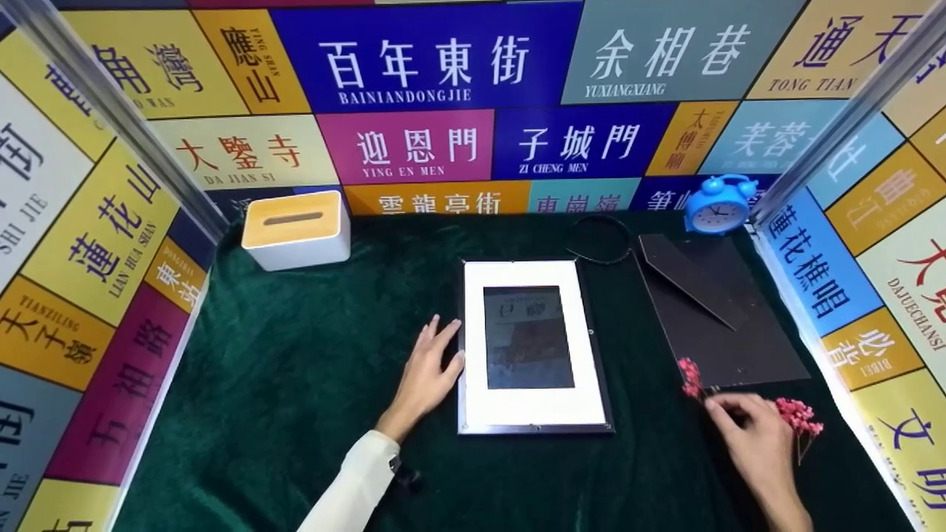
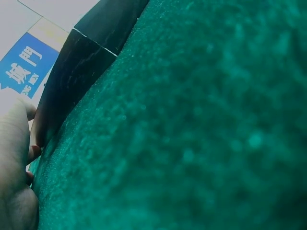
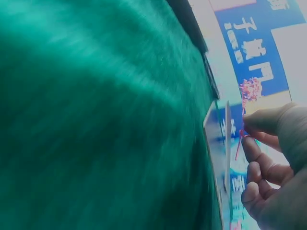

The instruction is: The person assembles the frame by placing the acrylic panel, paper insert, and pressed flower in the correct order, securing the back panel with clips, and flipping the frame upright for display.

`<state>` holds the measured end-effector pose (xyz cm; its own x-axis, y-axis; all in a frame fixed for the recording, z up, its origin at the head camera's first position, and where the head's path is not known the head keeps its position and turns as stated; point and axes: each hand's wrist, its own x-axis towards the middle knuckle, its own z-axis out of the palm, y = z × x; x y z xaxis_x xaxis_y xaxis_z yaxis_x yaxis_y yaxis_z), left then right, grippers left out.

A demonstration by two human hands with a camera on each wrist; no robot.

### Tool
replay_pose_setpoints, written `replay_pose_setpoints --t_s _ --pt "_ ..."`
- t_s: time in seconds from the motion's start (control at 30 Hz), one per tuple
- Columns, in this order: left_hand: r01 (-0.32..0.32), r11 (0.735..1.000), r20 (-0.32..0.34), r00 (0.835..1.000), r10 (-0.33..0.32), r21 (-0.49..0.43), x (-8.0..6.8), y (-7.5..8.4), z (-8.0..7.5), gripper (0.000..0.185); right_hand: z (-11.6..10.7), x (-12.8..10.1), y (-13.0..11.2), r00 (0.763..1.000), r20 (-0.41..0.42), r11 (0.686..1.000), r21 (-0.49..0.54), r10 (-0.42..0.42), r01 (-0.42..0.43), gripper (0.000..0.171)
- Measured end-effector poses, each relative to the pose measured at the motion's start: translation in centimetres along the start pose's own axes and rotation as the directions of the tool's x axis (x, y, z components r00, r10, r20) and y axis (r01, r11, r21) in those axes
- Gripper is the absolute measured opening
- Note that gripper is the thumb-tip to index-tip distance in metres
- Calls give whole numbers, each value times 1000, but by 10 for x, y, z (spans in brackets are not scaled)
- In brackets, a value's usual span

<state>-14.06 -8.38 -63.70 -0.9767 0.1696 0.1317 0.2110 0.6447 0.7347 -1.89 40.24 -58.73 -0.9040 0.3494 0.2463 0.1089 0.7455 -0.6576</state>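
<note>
My left hand [image 1: 429,369] lies flat, fingers straight, against the left edge of the picture frame [image 1: 532,347] on the green cloth [image 1: 295,384]. Right of the frame, just below the black backing board [image 1: 720,310], my right hand [image 1: 750,436] pinches pink dried flowers [image 1: 798,414].

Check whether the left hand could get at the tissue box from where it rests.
Probably yes: the left hand lies by the picture frame, and only bare green cloth lies between it and the tissue box.
</note>
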Motion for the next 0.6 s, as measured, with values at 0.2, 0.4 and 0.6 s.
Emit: replay_pose_setpoints --t_s 0.2,0.4,0.6 --pt "12 1000 6 1000 -12 1 0 1 0 57 28 23 -21 990 -23 979 143 -142 144 9" --pt "21 1000 11 1000 -21 5 0 2 -1 58 62 42 -46 954 -45 925 238 -295 297 16" --pt "47 999 5 999 -48 9 1 2 0 60 95 57 -70 939 -1 904 269 -344 331 13"
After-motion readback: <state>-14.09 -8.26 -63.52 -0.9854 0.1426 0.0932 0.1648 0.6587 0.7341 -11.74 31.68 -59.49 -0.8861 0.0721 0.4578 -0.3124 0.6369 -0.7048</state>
